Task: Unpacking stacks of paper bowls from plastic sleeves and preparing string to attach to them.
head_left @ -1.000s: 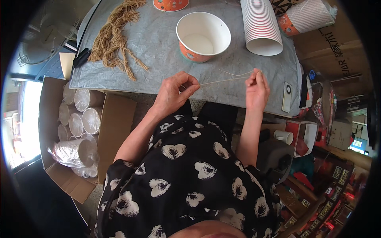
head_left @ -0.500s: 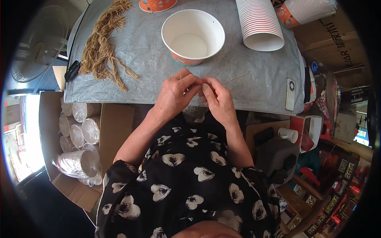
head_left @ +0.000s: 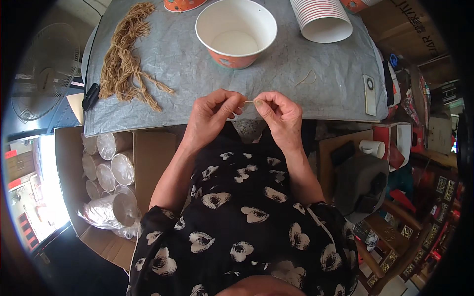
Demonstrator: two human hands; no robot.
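My left hand [head_left: 212, 116] and my right hand [head_left: 282, 118] face each other just over the near edge of the table. Each pinches one side of a thin tan string [head_left: 250, 101], and a short length of it spans the gap between my fingertips. Behind them stands a large paper tub [head_left: 232, 60], white inside and orange outside, upright with its mouth up. Right of it a loose curl of tan thread [head_left: 307, 79] lies on the grey table cover [head_left: 177, 59]. A thick bundle of tan strings [head_left: 123, 59] lies at the left.
A stack of nested paper tubs [head_left: 323, 22] lies at the far right. Near the right edge is a flat light-coloured object [head_left: 370, 94]. A black clip [head_left: 90, 97] sits at the left edge. Below left stands a carton [head_left: 155, 163] of plastic-wrapped tubs; a white mug [head_left: 373, 148] is below right.
My hands have drawn slightly apart, so the string between the fingertips now shows. The table and its things sit a little higher in view.
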